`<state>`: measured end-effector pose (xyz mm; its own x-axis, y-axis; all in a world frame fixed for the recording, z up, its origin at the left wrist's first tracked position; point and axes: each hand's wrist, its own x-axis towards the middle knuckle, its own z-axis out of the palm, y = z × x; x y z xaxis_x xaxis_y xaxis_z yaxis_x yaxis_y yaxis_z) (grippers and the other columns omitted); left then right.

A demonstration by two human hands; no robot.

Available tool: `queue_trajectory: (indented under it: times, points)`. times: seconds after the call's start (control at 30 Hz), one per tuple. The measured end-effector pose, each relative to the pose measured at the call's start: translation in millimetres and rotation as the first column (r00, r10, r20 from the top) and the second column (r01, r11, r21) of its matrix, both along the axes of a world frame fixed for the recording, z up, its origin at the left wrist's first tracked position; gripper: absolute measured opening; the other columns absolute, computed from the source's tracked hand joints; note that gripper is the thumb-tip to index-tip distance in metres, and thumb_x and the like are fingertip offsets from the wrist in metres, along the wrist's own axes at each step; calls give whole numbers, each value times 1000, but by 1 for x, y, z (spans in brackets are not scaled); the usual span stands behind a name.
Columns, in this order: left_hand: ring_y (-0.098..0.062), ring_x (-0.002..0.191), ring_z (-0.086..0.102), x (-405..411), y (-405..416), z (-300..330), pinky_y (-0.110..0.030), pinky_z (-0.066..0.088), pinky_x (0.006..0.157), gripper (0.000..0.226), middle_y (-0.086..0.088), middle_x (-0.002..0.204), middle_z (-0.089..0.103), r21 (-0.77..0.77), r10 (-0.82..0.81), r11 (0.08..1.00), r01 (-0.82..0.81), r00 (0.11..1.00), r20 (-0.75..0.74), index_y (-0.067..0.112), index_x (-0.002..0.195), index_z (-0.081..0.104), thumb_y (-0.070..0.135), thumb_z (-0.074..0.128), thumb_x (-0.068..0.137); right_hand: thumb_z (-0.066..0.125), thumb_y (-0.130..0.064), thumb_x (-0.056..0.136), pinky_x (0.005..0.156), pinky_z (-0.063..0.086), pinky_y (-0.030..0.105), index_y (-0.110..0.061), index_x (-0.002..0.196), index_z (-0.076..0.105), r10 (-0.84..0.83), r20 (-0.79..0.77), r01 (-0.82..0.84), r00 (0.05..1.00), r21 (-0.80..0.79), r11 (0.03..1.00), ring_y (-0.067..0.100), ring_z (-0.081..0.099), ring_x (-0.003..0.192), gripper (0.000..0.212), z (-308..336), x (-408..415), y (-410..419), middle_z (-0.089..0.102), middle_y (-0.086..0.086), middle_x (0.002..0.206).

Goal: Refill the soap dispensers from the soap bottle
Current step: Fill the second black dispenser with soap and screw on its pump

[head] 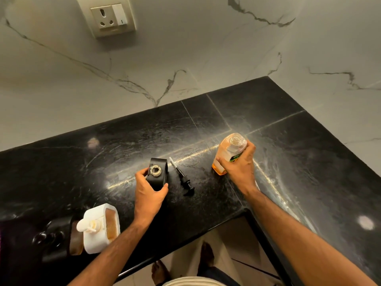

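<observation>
both hands are at work on our black stone counter (257,112): our right hand (240,165) wraps around the uncapped orange soap bottle (227,152), which stands upright on the counter, while our left hand (148,190) grips the black dispenser (158,175), its neck open. nearer us stand a white dispenser (101,228) and another black one (55,240). a black pump (182,175) lies between the held dispenser and the bottle.

Black polished stone countertop (257,104) with pale seam lines, L-shaped, cut-out at near edge. White marble-look wall (185,48) with grey veins at far side and right, meeting in a corner. Cream socket-and-switch plate (106,16) on far wall, upper left. Light tiled floor (222,240) below. Warm ceiling-light reflections on the counter.
</observation>
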<state>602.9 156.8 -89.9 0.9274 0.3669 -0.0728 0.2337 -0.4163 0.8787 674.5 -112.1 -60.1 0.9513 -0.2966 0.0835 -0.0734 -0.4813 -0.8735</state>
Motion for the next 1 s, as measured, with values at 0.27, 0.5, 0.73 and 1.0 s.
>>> queue_trajectory:
  times: [0.27, 0.5, 0.73, 1.0]
  points:
    - [-13, 97, 61, -1, 2, 17, -18, 44, 77, 56, 2, 108, 61, -24, 10, 1000, -11, 999, -45, 13, 124, 45, 9, 80, 81, 91, -36, 69, 93, 55, 44, -25, 125, 34, 76, 39, -75, 996, -38, 996, 14, 60, 108, 81, 9, 9, 7, 56, -3, 120]
    - [1, 93, 64, 2, 20, 41, -22, 50, 76, 45, 11, 102, 66, -53, -45, 998, 44, 998, -35, 23, 113, 53, 12, 81, 80, 88, -31, 73, 70, 53, 28, -24, 131, 31, 359, 187, -311, 914, -246, 918, 16, 58, 98, 81, 51, 24, 36, 50, 0, 122]
    - [-1, 96, 66, 8, 38, 78, -29, 56, 87, 43, 7, 108, 69, -186, -75, 979, 85, 995, 62, 29, 111, 60, 14, 84, 79, 91, -21, 62, 65, 44, 7, -17, 132, 34, 645, 283, -459, 710, -508, 729, 3, 47, 102, 90, 92, 50, 62, 45, 5, 125]
    - [1, 99, 65, 1, 43, 113, -25, 59, 83, 44, 7, 113, 67, -235, -123, 959, 156, 981, 149, 26, 117, 60, 15, 83, 81, 91, -27, 60, 95, 51, 44, -18, 135, 37, 788, 232, -471, 570, -694, 544, 25, 60, 111, 93, 121, 66, 77, 60, 8, 127]
